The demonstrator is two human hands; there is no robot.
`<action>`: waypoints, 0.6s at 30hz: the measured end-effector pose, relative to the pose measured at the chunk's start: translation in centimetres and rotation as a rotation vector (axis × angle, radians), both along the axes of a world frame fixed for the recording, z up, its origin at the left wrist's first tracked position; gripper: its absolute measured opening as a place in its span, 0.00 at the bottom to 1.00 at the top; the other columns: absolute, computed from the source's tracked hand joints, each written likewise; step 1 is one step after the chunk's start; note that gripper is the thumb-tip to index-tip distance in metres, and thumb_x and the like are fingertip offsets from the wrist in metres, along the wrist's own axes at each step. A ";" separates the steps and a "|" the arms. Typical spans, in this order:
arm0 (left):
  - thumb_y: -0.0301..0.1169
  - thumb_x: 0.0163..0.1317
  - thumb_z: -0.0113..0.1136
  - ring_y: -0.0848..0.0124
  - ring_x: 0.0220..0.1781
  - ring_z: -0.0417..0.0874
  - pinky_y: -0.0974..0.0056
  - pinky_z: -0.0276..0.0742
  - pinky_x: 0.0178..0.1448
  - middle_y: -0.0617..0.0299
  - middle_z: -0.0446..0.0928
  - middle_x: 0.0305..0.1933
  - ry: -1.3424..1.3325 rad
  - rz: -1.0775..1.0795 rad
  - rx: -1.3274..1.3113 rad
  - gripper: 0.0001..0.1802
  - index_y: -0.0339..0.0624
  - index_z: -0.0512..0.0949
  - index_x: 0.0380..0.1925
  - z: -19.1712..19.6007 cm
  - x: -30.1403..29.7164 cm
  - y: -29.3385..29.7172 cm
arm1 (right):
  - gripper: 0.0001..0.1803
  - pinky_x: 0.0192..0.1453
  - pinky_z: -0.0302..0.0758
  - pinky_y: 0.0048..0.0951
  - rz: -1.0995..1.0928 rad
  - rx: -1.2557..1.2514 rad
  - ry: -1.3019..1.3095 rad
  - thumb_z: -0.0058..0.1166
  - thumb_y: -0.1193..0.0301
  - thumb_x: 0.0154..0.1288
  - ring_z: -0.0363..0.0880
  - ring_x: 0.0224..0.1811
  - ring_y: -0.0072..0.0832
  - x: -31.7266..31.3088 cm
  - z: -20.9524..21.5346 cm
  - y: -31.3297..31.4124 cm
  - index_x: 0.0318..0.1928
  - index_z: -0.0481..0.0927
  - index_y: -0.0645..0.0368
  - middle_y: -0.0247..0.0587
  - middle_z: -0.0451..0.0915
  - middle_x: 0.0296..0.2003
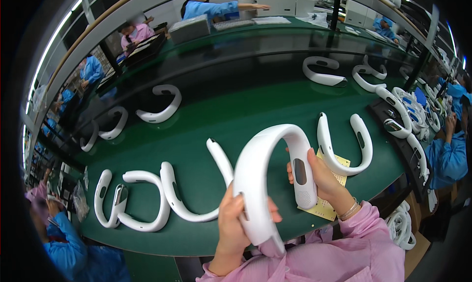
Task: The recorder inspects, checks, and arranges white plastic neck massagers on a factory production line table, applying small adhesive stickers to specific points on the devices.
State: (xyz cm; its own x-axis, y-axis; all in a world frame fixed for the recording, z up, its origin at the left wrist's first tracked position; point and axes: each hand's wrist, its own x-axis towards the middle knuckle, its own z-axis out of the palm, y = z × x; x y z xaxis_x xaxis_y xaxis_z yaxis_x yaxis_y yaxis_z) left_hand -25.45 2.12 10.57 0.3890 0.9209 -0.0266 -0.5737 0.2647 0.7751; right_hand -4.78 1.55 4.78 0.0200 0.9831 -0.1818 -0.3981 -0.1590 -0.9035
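Observation:
I hold a white U-shaped neckband device (pixel 253 159) up before my chest, its curve uppermost and its two arms hanging down. My left hand (pixel 231 225) is closed round the left arm, low down. On the other arm, which bears a dark oval panel and a patch of small holes, my right hand (pixel 322 178) grips near the panel. Beyond my right hand lies another white neckband (pixel 340 164), partly over a yellow sheet (pixel 322 210) with printed marks. To the left, several more neckbands (pixel 164 198) rest in a row; the held one partly covers the closest.
The green table (pixel 236 114) has more neckbands at its far left (pixel 162 115) and far right (pixel 322 78). A black tray (pixel 415 169) with neckbands borders the right edge, beside a heap of white parts (pixel 418 109). Co-workers in blue and pink sit around.

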 end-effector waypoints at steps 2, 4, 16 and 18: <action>0.40 0.62 0.37 0.61 0.16 0.77 0.64 0.75 0.19 0.47 0.73 0.21 -0.186 -0.027 -0.039 0.23 0.27 0.68 0.42 -2.3 -0.8 1.0 | 0.29 0.37 0.75 0.22 -0.058 -0.015 -0.084 0.27 0.48 0.71 0.75 0.32 0.20 0.6 0.8 -0.8 0.56 0.64 0.59 0.36 0.75 0.34; 0.39 0.64 0.34 0.61 0.23 0.79 0.65 0.76 0.22 0.46 0.76 0.36 -0.288 -0.104 -0.008 0.25 0.27 0.68 0.47 -4.1 -1.6 2.0 | 0.29 0.40 0.73 0.21 -0.048 -0.011 -0.098 0.28 0.50 0.71 0.73 0.35 0.18 1.0 1.8 -1.7 0.61 0.61 0.57 0.34 0.73 0.38; 0.51 0.67 0.39 0.66 0.42 0.77 0.61 0.78 0.43 0.53 0.70 0.51 0.072 0.285 0.023 0.28 0.41 0.59 0.56 -8.7 1.0 3.6 | 0.36 0.61 0.62 0.28 0.316 0.165 -0.037 0.49 0.66 0.66 0.62 0.60 0.27 -0.8 10.5 -4.4 0.68 0.48 0.60 0.44 0.62 0.58; 0.45 0.69 0.41 0.68 0.40 0.80 0.65 0.81 0.40 0.54 0.72 0.47 0.045 0.133 -0.077 0.23 0.40 0.60 0.55 -9.7 1.6 4.1 | 0.35 0.58 0.66 0.29 0.347 0.201 -0.096 0.52 0.67 0.64 0.65 0.57 0.26 -1.7 11.3 -3.9 0.66 0.50 0.61 0.44 0.63 0.53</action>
State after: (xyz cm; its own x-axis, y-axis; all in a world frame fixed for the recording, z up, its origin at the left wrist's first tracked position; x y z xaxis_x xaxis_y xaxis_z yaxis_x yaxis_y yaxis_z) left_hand -23.87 6.23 0.90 0.2609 0.9586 -0.1141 -0.5731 0.2489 0.7808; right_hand -6.50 -2.33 16.04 -0.3118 0.9502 0.0016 -0.2647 -0.0852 -0.9605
